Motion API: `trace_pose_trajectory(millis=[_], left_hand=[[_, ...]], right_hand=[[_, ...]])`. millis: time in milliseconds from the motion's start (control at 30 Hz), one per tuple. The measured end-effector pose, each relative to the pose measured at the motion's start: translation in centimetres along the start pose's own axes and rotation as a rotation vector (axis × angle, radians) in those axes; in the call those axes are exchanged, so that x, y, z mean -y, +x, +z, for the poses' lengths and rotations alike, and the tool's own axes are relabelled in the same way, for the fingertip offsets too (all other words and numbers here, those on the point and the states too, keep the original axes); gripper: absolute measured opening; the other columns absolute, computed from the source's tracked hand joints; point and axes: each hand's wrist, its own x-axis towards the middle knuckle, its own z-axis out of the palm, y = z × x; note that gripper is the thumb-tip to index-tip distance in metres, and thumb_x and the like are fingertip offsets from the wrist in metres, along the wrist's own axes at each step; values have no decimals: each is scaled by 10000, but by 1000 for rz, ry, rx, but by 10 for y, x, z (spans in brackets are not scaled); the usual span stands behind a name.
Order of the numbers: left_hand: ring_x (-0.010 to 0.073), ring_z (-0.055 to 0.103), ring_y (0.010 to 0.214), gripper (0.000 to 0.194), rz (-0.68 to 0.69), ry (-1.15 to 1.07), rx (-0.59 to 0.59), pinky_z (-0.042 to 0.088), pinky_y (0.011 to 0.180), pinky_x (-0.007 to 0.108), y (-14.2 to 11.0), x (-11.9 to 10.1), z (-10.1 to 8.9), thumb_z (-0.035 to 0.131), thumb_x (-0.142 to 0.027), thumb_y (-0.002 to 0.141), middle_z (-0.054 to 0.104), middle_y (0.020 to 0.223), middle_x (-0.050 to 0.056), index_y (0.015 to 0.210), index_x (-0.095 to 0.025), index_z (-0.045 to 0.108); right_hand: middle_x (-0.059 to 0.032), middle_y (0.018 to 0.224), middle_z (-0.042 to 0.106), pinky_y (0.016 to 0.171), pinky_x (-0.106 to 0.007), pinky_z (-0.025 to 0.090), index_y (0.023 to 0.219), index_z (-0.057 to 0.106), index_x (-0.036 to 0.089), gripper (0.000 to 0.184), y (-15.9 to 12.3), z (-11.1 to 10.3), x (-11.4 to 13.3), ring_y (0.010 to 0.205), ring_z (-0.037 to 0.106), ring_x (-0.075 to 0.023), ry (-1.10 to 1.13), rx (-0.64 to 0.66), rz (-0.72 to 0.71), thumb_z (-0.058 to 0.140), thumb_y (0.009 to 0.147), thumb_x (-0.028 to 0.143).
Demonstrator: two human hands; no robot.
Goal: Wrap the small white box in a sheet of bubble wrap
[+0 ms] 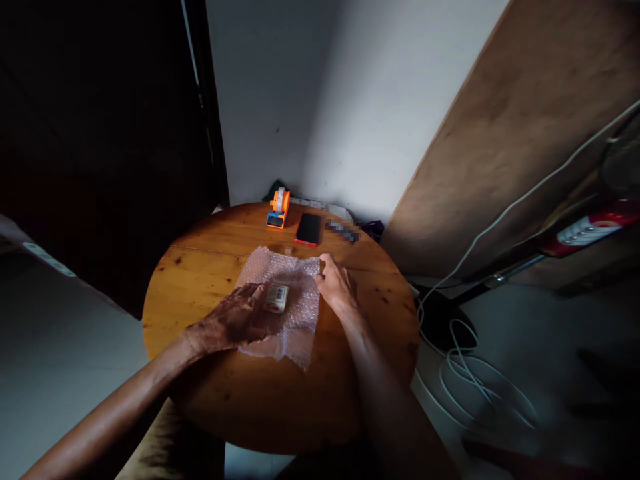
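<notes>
A sheet of bubble wrap (300, 320) lies spread on the round wooden table in front of me. On its middle rests a small pale box (277, 299) with a printed label. My left hand (239, 315) lies flat over the left part of the sheet, fingers stretched out and fingertips at the box's left side. At the sheet's far right corner, my right hand (336, 281) pinches the edge of the bubble wrap between thumb and fingers.
Toward the back of the wooden table (200, 280) stand an orange and blue tape dispenser (279, 208), a phone with a red edge (309, 229) and a blurred-out dark object (342, 230). A wall rises behind. White cable (467, 360) coils on the floor at right.
</notes>
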Motion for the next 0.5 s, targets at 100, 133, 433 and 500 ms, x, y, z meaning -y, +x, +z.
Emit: trace_pose_trajectory(millis=[100,133,433,500], left_hand=[[403,392,1396,1044,-65,-17,-6,375,1132,560,2,3,10,746,-507,729,415,1509,230,1550,-128,224],[410,376,1407,1071,-87,-19,-16,364,1137,569,2,4,13,750,-520,714,407,1514,236,1551,-120,215],[415,396,1387,1152,-134,-13,-116,322,1141,590,4,6,34,778,-543,641,438,1494,243,1550,-97,227],[410,414,1372,1129,-134,-11,-136,323,1134,596,6,5,37,778,-523,638,463,1477,230,1549,-119,246]], right_hand=[[-59,1051,737,729,-297,426,1204,585,228,290,-5,-4,5,949,678,-226,18,-88,-85,554,916,207],[-60,1048,736,744,-295,426,1167,605,224,247,-8,-5,8,940,675,-219,34,-125,-143,547,927,216],[-85,1091,706,849,-287,440,1022,694,187,245,-20,7,21,985,633,-203,-27,71,-496,504,899,94],[-100,1102,700,884,-293,438,1008,707,172,266,-18,8,19,1012,625,-210,-66,111,-481,494,886,69]])
